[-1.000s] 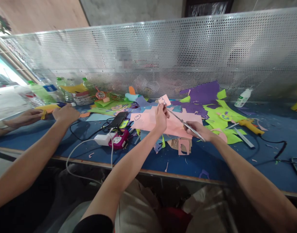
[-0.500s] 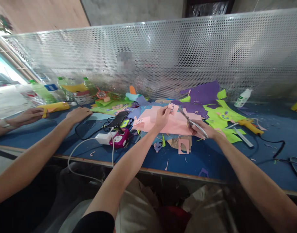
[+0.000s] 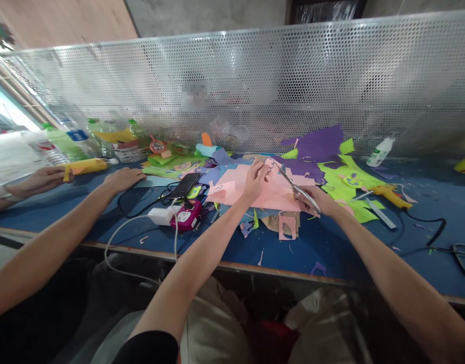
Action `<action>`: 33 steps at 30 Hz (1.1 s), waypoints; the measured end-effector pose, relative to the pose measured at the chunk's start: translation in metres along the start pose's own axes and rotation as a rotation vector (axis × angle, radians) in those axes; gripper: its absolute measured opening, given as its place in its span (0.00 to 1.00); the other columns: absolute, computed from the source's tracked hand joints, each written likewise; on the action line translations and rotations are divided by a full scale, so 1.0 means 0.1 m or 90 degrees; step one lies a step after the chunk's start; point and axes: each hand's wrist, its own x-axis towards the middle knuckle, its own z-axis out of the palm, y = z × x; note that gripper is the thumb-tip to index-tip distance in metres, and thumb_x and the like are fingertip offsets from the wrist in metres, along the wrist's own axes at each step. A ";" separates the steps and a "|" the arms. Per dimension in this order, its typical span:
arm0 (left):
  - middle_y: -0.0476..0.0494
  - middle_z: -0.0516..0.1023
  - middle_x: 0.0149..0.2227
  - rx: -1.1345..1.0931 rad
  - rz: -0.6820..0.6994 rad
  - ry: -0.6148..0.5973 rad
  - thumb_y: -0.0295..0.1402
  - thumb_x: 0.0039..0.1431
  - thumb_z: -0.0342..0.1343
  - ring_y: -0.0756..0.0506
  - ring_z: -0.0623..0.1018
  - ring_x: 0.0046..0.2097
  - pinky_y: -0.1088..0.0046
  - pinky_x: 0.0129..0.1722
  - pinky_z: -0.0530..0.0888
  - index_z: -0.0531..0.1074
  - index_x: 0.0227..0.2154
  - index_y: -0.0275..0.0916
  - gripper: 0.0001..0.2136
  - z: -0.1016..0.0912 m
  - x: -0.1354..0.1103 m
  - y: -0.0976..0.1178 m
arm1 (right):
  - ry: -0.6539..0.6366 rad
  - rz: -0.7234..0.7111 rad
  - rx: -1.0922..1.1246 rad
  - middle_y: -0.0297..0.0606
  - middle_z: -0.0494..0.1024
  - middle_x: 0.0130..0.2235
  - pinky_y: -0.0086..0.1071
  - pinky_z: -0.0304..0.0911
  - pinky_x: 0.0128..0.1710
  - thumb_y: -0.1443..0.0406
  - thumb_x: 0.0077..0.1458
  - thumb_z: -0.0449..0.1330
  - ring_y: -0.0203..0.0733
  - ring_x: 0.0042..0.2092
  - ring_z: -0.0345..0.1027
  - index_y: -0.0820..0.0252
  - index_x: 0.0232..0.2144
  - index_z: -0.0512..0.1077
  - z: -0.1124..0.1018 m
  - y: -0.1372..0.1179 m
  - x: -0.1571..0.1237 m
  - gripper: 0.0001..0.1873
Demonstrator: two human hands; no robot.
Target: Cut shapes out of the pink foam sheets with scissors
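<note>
A small piece of pink paper point(image 3: 271, 165) with a drawn line on it is pinched in my left hand point(image 3: 256, 179), whose fingers are closed. My right hand point(image 3: 311, 199) grips a pair of scissors point(image 3: 297, 189), their blades pointing up and left at the edge of that piece. Whether the blades are fully closed I cannot make out. Beneath both hands lies a larger pink sheet point(image 3: 232, 189) with a shape drawn near its left corner. A pink offcut point(image 3: 287, 227) with a hole cut in it rests nearer the table's front edge.
To the left, another person's hands point(image 3: 124, 178) rest by a yellow bottle point(image 3: 86, 166). A phone point(image 3: 184, 185) and a magenta power adapter point(image 3: 186, 216) with cables lie left of me. At right are a yellow glue gun point(image 3: 392, 196), a white bottle point(image 3: 381, 152) and green sheets point(image 3: 336, 183). Perforated metal point(image 3: 255, 91) stands behind.
My left hand has shifted slightly up, its fingers now covering more of the small pink piece. The scissors have turned a little, with their tips now higher and further left against the paper.
</note>
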 end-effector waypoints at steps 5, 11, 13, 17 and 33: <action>0.53 0.66 0.29 -0.003 0.022 -0.055 0.52 0.64 0.58 0.54 0.68 0.25 0.76 0.24 0.69 0.64 0.35 0.42 0.18 0.02 -0.03 -0.03 | 0.030 0.027 -0.062 0.31 0.71 0.17 0.29 0.55 0.17 0.51 0.59 0.59 0.37 0.16 0.64 0.58 0.28 0.69 0.05 -0.10 0.01 0.17; 0.52 0.62 0.27 -0.002 0.048 -0.107 0.54 0.66 0.55 0.54 0.64 0.25 0.76 0.25 0.66 0.62 0.29 0.40 0.22 0.08 -0.06 0.02 | 0.038 0.023 -0.086 0.30 0.69 0.16 0.28 0.56 0.18 0.50 0.58 0.59 0.37 0.17 0.63 0.57 0.27 0.68 0.10 -0.16 0.01 0.18; 0.51 0.61 0.27 -0.003 0.062 -0.120 0.54 0.66 0.55 0.54 0.63 0.26 0.76 0.25 0.64 0.61 0.27 0.40 0.23 0.08 -0.06 0.04 | 0.027 0.011 -0.062 0.29 0.68 0.17 0.28 0.56 0.17 0.47 0.57 0.59 0.36 0.17 0.61 0.57 0.29 0.69 0.10 -0.17 0.00 0.20; 0.52 0.63 0.26 0.018 0.094 -0.117 0.53 0.67 0.54 0.55 0.63 0.25 0.75 0.25 0.62 0.63 0.27 0.39 0.22 0.08 -0.06 0.03 | 0.005 -0.030 0.030 0.31 0.68 0.22 0.29 0.58 0.19 0.39 0.54 0.58 0.35 0.20 0.62 0.57 0.32 0.69 0.11 -0.16 -0.01 0.28; 0.52 0.67 0.23 0.082 0.123 -0.099 0.48 0.67 0.56 0.54 0.65 0.23 0.75 0.24 0.62 0.67 0.27 0.39 0.19 0.11 -0.11 0.03 | 0.004 -0.150 0.017 0.33 0.67 0.25 0.30 0.58 0.22 0.38 0.58 0.51 0.35 0.23 0.60 0.57 0.28 0.65 0.17 -0.26 -0.03 0.29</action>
